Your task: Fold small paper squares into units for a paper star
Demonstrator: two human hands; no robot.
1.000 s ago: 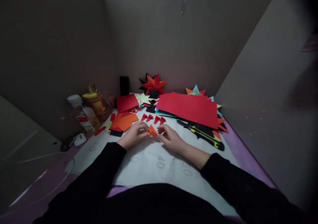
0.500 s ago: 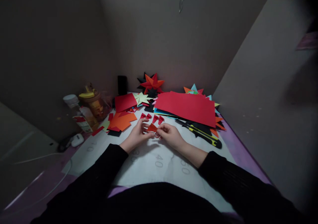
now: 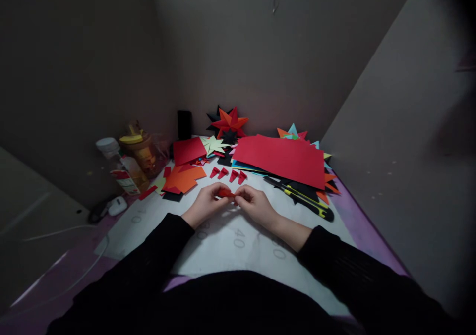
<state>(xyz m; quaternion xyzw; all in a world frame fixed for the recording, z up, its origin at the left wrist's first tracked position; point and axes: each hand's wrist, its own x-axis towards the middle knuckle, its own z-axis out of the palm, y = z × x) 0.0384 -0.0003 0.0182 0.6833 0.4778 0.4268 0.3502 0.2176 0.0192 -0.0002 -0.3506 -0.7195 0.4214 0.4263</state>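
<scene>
Between my hands, just above the white mat (image 3: 223, 246), is a small piece of orange-red folded paper (image 3: 225, 193). My left hand (image 3: 208, 201) pinches its left side between thumb and fingers. At its right end, the closed fingertips of my right hand (image 3: 256, 203) grip it too. Much of the paper is hidden by my fingers, so its exact fold cannot be made out. Just beyond my fingertips, several small red folded paper pieces (image 3: 233, 176) lie in a row on the mat.
Orange paper sheets (image 3: 184, 177) and a red sheet (image 3: 189, 150) lie left. A large red paper stack (image 3: 278, 159) and yellow-black scissors (image 3: 305, 200) are on the right. Folded paper stars (image 3: 229, 123) stand at the back. A bottle (image 3: 124, 169) and a yellow-lidded cup (image 3: 138, 149) stand left.
The orange-red paper showed as a flat triangle earlier and now appears narrower, tucked between my fingers. My left fingers have closed in on it. The view has shifted slightly.
</scene>
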